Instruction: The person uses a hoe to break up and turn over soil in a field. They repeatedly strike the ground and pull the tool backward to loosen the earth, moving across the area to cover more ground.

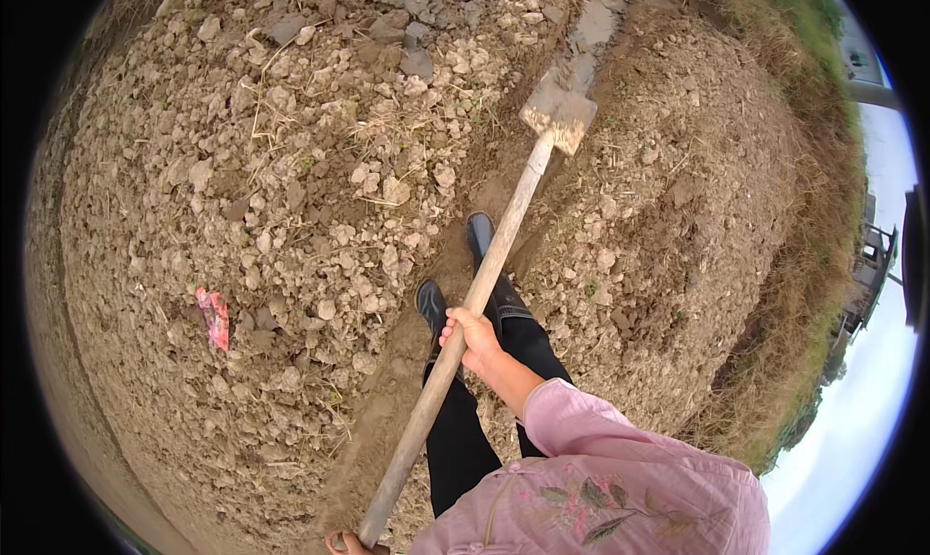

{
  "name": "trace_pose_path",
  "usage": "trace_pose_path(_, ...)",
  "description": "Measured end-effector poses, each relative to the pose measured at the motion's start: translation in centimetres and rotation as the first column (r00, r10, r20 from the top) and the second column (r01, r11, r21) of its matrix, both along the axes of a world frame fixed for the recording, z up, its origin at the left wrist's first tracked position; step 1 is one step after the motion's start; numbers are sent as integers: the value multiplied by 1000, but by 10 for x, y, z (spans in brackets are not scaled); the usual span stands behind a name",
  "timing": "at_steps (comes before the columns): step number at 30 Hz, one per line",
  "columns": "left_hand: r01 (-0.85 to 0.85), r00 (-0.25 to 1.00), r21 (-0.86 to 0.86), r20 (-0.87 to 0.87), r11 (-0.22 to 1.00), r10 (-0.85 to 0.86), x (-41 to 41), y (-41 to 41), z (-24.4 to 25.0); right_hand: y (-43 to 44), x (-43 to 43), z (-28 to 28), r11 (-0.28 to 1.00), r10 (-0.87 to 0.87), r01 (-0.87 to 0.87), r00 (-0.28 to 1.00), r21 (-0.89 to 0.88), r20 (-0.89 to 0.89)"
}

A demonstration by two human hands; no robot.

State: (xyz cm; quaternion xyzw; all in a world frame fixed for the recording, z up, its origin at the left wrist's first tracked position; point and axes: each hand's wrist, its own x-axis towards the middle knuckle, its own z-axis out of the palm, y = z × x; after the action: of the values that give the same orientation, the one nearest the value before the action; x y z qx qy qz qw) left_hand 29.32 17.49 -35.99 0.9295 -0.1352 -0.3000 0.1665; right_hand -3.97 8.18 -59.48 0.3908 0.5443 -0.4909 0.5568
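A shovel with a long wooden handle (501,242) runs diagonally up from the bottom edge. Its mud-caked metal blade (561,108) lies at the near end of a wet, muddy strip in a narrow furrow. My right hand (471,337) is closed around the middle of the handle, over my legs. At the bottom edge my left hand (354,545), partly cut off by the picture's rim, is wrapped at the handle's rear end. Below the blade, my black rubber boots (479,235) stand in the furrow, one ahead of the other.
Cloddy, dry soil (290,192) rises on the left, with a pink-red wrapper (213,318) lying on it. Darker wet clods (418,46) lie near the top. To the right are a soil bank (676,213), dry grass (806,242) and a distant structure (872,261).
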Motion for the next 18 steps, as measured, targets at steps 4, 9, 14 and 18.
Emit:
trace_pose_path(4, 666, 550, 330, 389, 669, -739, 143, 92, 13, 48, 66, -1, 999, 23, -18, 977, -27, 212)
trace_pose_path(9, 753, 253, 439, 494, 490, -832, 161, 78, 60, 53, 120, 3, 999, 33, -44, 880, 12, 474)
trace_pose_path(14, 106, 984, 82, 132, 991, -116, 98, 59, -71, 16, 23, -97, 992, 125, -112, 962, -64, 245)
trace_pose_path(18, 63, 990, 93, -134, 994, -51, 33, -5, -96, 3, -1, -119, 993, 105, -108, 992, 41, 71)
